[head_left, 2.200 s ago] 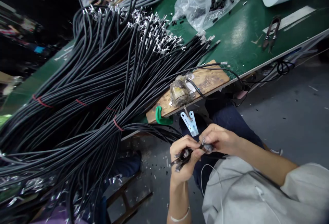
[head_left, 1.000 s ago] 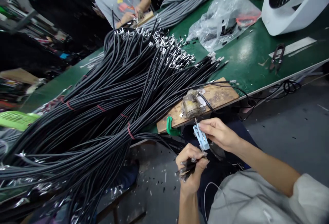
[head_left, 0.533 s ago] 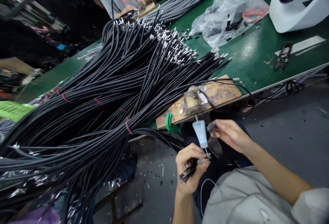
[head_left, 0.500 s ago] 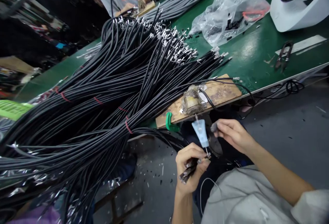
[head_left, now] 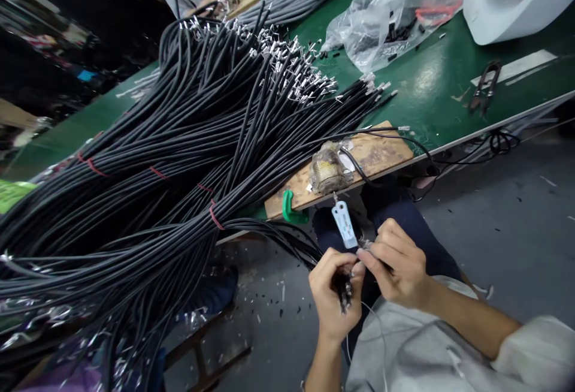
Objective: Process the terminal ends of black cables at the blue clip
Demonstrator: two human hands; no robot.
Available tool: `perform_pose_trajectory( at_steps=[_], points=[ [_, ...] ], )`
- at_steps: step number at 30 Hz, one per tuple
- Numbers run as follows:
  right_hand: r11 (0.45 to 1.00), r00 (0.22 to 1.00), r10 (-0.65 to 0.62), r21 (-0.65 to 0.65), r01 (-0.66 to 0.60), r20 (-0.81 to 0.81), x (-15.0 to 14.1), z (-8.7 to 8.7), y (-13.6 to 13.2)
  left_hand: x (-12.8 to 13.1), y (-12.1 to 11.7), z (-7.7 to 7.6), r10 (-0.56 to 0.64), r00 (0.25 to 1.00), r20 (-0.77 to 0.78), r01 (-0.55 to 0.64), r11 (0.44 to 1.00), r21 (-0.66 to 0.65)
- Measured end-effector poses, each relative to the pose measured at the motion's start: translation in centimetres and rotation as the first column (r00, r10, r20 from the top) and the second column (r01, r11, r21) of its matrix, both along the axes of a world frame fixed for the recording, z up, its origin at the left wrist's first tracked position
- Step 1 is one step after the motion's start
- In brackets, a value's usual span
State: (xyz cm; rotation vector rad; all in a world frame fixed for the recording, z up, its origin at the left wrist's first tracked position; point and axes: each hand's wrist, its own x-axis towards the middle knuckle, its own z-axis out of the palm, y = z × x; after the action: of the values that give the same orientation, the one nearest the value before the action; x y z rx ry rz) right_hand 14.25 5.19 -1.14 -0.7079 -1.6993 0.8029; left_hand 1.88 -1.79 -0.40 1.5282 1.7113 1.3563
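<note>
The left hand (head_left: 335,296) is grasping the bunch of thin black cable ends (head_left: 345,294); the right hand (head_left: 399,266) pinches beside it, the held item unclear. The light-blue plastic clip (head_left: 344,227) is near both hands.

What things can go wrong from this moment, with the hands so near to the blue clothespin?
The blue clothespin is on a metal spindle, close to the right hand; if it turned, it might knock that hand. The left hand grips several black cable ends together, so one may slip out.
</note>
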Motion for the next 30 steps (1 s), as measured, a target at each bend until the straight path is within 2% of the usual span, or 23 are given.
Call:
perform_pose_trajectory(
  at_steps=[2, 3, 4, 5, 7, 10, 11, 12, 13, 15, 20, 22, 24, 27, 30],
  points=[
    [0.992, 0.993, 0.043, -0.112, -0.055, -0.109, -0.4, -0.6, -0.5, 0.3, -0.2, -0.2, 0.056, 0.998, 0.010, -0.056, 0.998, -0.008],
    [0.968, 0.979, 0.081, -0.219, -0.122, -0.190, -0.5, -0.8, -0.7, 0.4, -0.2, -0.4, 0.076, 0.997, 0.029, -0.076, 0.997, -0.018],
    [0.920, 0.952, 0.103, -0.337, -0.201, -0.288, -0.8, -1.0, -0.8, 0.4, -0.3, -0.5, 0.092, 0.994, 0.054, -0.091, 0.995, -0.027],
    [0.847, 0.915, 0.102, -0.449, -0.286, -0.391, -1.0, -1.1, -0.9, 0.4, -0.3, -0.7, 0.101, 0.992, 0.081, -0.098, 0.995, -0.035],
    [0.652, 0.823, 0.045, -0.608, -0.453, -0.566, -1.5, -1.2, -0.8, 0.3, -0.3, -1.0, 0.095, 0.987, 0.128, -0.089, 0.995, -0.049],
    [0.364, 0.715, -0.046, -0.678, -0.638, -0.697, -2.1, -1.2, -0.3, 0.0, -0.4, -1.0, 0.057, 0.983, 0.172, -0.044, 0.996, -0.079],
    [0.299, 0.699, -0.059, -0.680, -0.669, -0.713, -2.2, -1.2, -0.1, -0.1, -0.4, -0.9, 0.043, 0.982, 0.183, -0.025, 0.995, -0.098],
    [0.259, 0.694, -0.065, -0.684, -0.683, -0.717, -2.2, -1.3, 0.1, -0.2, -0.5, -0.8, 0.032, 0.981, 0.193, -0.010, 0.993, -0.117],
    [0.248, 0.700, -0.070, -0.692, -0.678, -0.710, -2.1, -1.3, 0.3, -0.2, -0.5, -0.7, 0.026, 0.980, 0.199, 0.001, 0.991, -0.134],
    [0.296, 0.737, -0.053, -0.716, -0.632, -0.674, -1.6, -1.2, 0.7, -0.3, -0.4, -0.4, 0.026, 0.981, 0.190, 0.004, 0.988, -0.153],
    [0.554, 0.878, 0.136, -0.700, -0.451, -0.458, 0.4, -0.2, 1.0, -0.2, 0.0, 0.1, -0.016, 0.995, 0.098, 0.028, 0.992, -0.123],
    [0.619, 0.923, 0.177, -0.691, -0.374, -0.341, 0.8, 0.2, 1.3, -0.2, 0.2, 0.2, -0.080, 0.995, 0.061, 0.087, 0.988, -0.130],
    [0.614, 0.934, 0.252, -0.704, -0.356, -0.253, 1.0, 0.2, 1.9, -0.1, 0.3, 0.2, -0.133, 0.990, 0.048, 0.139, 0.979, -0.151],
    [0.556, 0.923, 0.313, -0.745, -0.368, -0.222, 1.3, 0.0, 3.2, 0.0, 0.2, 0.1, -0.142, 0.989, 0.046, 0.148, 0.975, -0.169],
    [0.590, 0.902, 0.309, -0.683, -0.430, -0.301, 1.8, -0.3, 4.0, -0.1, 0.2, 0.1, -0.090, 0.995, 0.041, 0.096, 0.979, -0.178]
  ],
)
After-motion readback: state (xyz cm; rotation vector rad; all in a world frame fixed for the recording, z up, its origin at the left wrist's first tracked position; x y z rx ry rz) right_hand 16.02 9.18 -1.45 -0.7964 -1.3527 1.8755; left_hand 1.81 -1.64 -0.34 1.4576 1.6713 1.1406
